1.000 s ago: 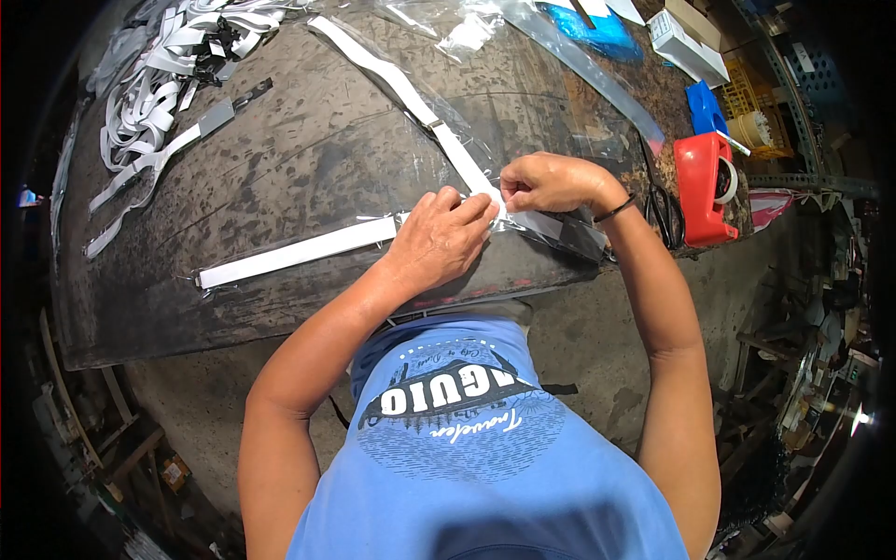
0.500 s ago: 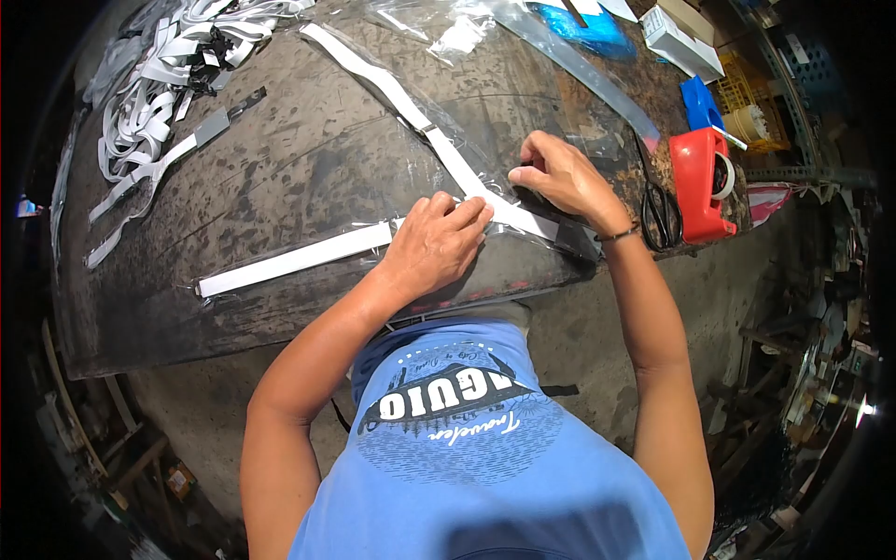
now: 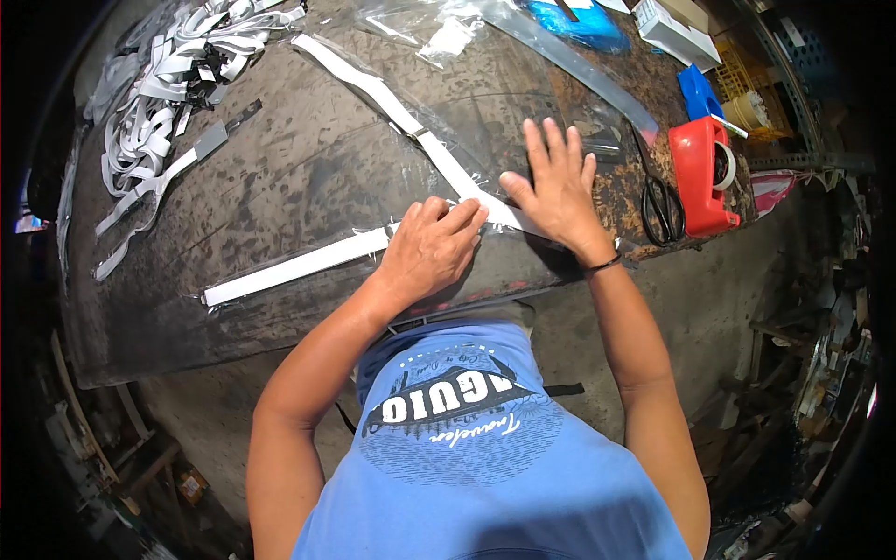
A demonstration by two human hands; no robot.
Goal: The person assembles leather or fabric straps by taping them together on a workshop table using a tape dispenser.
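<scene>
A Y-shaped white strap [image 3: 455, 172] lies on the dark worktable with clear plastic around its arms. My left hand [image 3: 430, 245] rests close to where the arms meet, its fingers curled together onto the strap. What lies beneath those fingertips is hidden. My right hand [image 3: 560, 191] is spread palm down over the strap's short right arm and covers that arm's end. No object shows in its fingers. Black scissors [image 3: 663, 211] lie to the right of this hand, beside a red tape dispenser [image 3: 700, 177].
A tangled heap of white straps [image 3: 154, 117] covers the far left of the worktable [image 3: 308, 159]. Nearer lies another white strap with a grey end [image 3: 159, 182]. Clear plastic [image 3: 448, 42], a blue plastic packet [image 3: 583, 33] and a white box [image 3: 677, 35] lie along the back.
My right hand has gone from curled fingers to spread ones and lowered over the strap's right arm. My left hand stays at the junction. The view has shifted slightly.
</scene>
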